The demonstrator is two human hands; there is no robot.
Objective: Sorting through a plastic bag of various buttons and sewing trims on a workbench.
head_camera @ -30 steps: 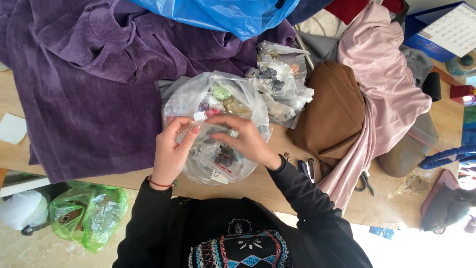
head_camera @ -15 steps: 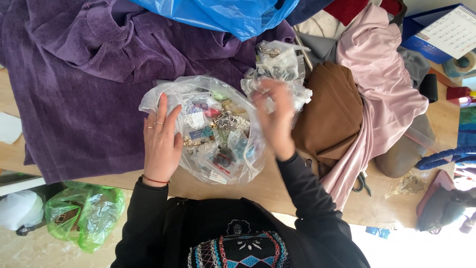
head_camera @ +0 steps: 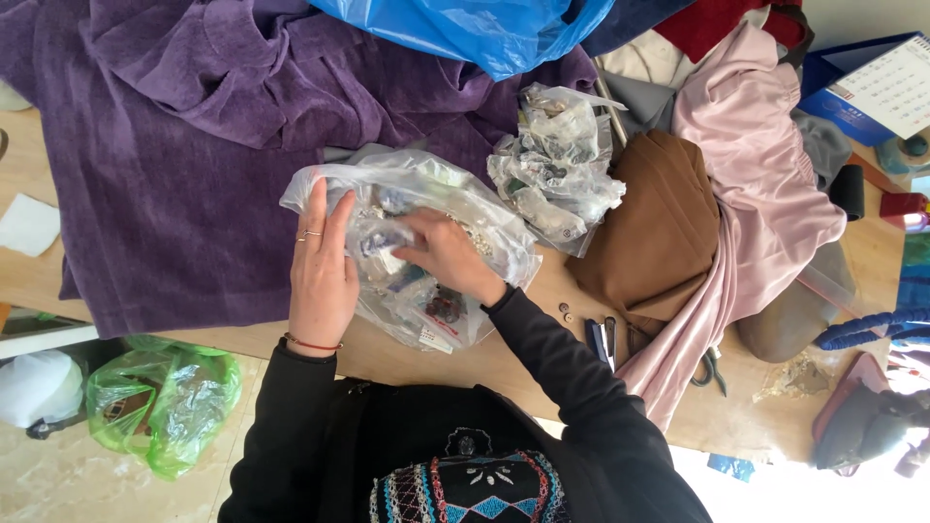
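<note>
Left hand [head_camera: 322, 276] flat, fingers spread, steadies clear bag [head_camera: 426, 208]; right hand [head_camera: 448, 257] fingers curled inside. Film likely slippery, limp; grip the rim.

head cam | looks steeply down (near) | table [head_camera: 504, 363] fills frame | single view

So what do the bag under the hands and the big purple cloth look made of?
The bag looks like thin clear plastic film: glossy, crinkled, its small contents showing through. The purple cloth looks like velvet or a similar napped fabric: matte, with soft folds and shaded pile.
</note>
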